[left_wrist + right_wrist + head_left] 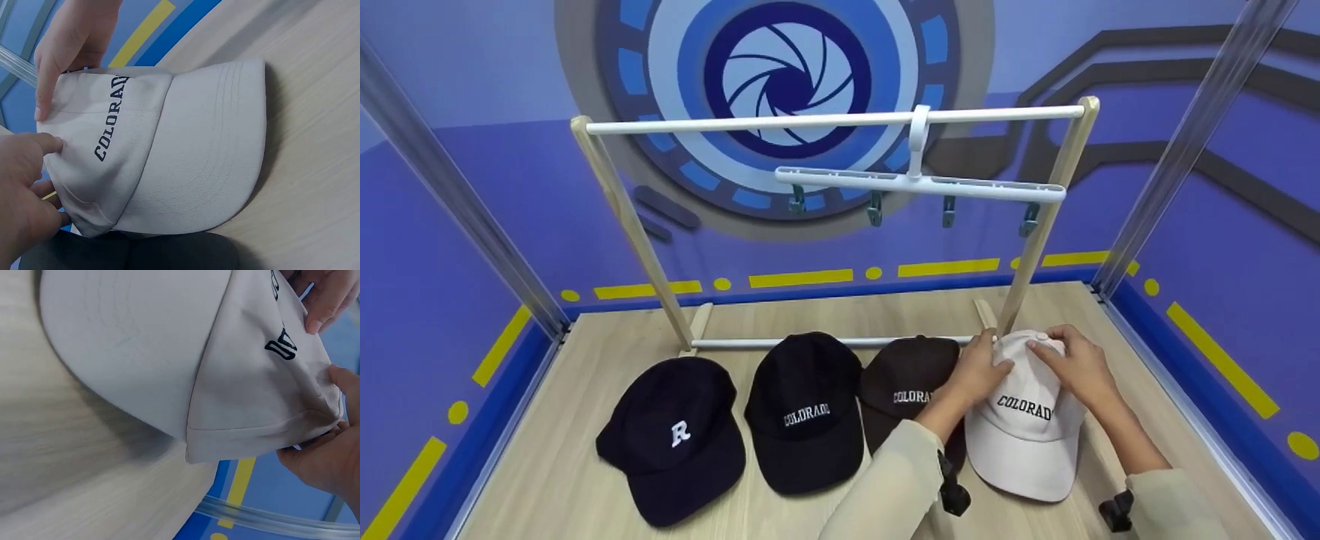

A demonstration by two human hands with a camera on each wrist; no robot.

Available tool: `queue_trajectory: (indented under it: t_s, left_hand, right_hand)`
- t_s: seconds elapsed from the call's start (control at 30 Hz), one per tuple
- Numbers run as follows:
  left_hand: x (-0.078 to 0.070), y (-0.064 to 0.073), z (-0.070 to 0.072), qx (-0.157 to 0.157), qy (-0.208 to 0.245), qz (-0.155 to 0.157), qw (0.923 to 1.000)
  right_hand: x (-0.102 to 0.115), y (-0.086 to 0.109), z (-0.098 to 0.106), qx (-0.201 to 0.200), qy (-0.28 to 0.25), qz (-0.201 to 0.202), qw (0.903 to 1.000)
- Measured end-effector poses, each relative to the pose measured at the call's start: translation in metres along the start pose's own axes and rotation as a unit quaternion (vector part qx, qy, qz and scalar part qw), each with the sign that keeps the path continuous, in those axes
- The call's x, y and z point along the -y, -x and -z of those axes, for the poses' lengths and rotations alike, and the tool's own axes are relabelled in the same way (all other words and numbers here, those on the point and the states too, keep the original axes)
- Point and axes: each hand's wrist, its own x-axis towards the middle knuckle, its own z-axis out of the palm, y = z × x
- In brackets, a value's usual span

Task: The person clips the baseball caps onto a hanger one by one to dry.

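The white cap (1026,427) lies on the wooden table (570,450), at the right end of a row of caps. The left hand (979,369) and the right hand (1078,365) both grip its crown. The brown cap (901,382) touches it.

The white cloth cap (1027,420) has a matt twill weave, stitched rows on its brim and raised embroidered lettering — the dark cloth caps (806,412) to its left look alike. The pale wood-grain tabletop (585,360) is smooth and matt, while the far white plastic clip hanger (919,184) is faintly glossy.
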Motion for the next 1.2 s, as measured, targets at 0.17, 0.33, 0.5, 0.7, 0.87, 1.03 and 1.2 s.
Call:
queue_trajectory:
  t_s: [0.17,0.33,0.5,0.7,0.87,1.03,1.2]
  left_hand:
    - [-0.001,0.002,0.005,-0.006,-0.031,-0.024,0.9992]
    - [-0.004,0.003,0.011,0.001,-0.039,-0.044,0.9983]
    - [-0.007,0.003,0.020,0.009,-0.039,-0.064,0.9972]
    - [-0.013,0.004,0.030,0.018,-0.017,-0.069,0.9973]
    - [-0.017,0.006,0.039,0.023,-0.025,-0.078,0.9964]
    - [-0.023,0.007,0.049,0.015,-0.051,-0.128,0.9904]
    - [-0.033,0.000,0.063,0.006,-0.063,-0.153,0.9862]
  right_hand:
    - [0.009,-0.001,0.001,-0.019,-0.013,0.012,0.9997]
    - [0.015,-0.002,0.003,-0.039,-0.002,0.032,0.9988]
    - [0.021,-0.001,0.007,-0.050,0.003,0.050,0.9975]
    - [0.033,0.002,0.015,-0.051,0.004,0.063,0.9967]
    - [0.039,0.004,0.017,-0.069,-0.005,0.082,0.9942]
    - [0.046,0.004,0.018,-0.104,-0.021,0.101,0.9892]
    - [0.057,-0.004,0.025,-0.135,-0.031,0.122,0.9828]
